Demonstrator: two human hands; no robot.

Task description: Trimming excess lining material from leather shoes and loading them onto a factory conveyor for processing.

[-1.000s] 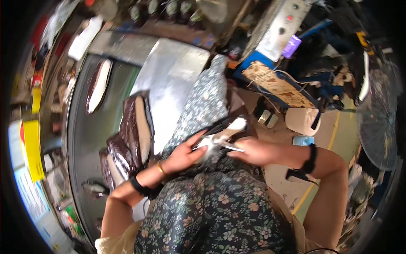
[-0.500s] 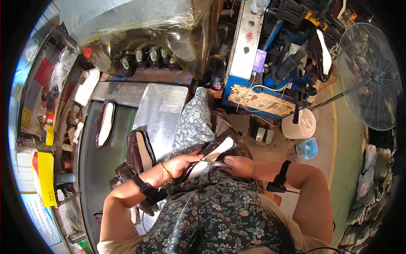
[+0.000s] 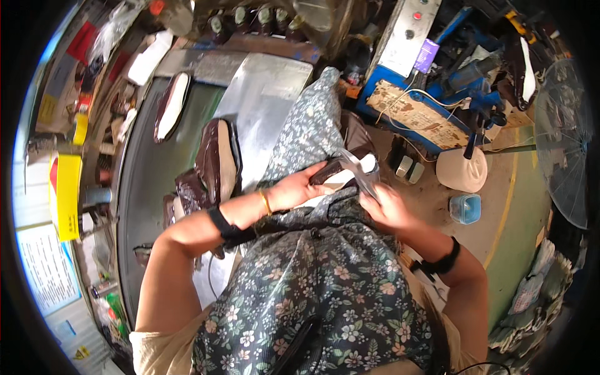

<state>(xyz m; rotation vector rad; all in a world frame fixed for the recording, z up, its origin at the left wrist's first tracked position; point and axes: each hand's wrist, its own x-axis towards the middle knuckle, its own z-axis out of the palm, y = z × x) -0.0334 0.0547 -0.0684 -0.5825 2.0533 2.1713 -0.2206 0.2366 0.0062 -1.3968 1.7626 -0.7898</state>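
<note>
On my lap, over the floral apron (image 3: 300, 281), lies a dark brown shoe (image 3: 325, 172) with its whitish underside facing up. My left hand (image 3: 295, 189) holds it by the near left part, thumb and fingers closed around its side. My right hand (image 3: 389, 207) is closed on a grey metal hand tool (image 3: 357, 170). Motion smears the tool, so its kind is unclear; its upper end is over the shoe's far right end. Whether it touches the shoe I cannot tell. Left of my left hand, another brown shoe (image 3: 215, 156) with a beige underside leans on its side.
A shoe (image 3: 172, 107) lies sole up on the dark belt (image 3: 140, 181), beside a shiny metal plate (image 3: 265, 94). To the right are a blue machine (image 3: 375, 78), a white jug (image 3: 461, 169), a blue plastic tub (image 3: 465, 209) and a fan (image 3: 565, 144). Shoes (image 3: 265, 22) stand at the back.
The view has shifted, so the bench sits higher in it. My right hand has moved the metal tool from across the shoe's middle to its far right end; my left hand keeps hold.
</note>
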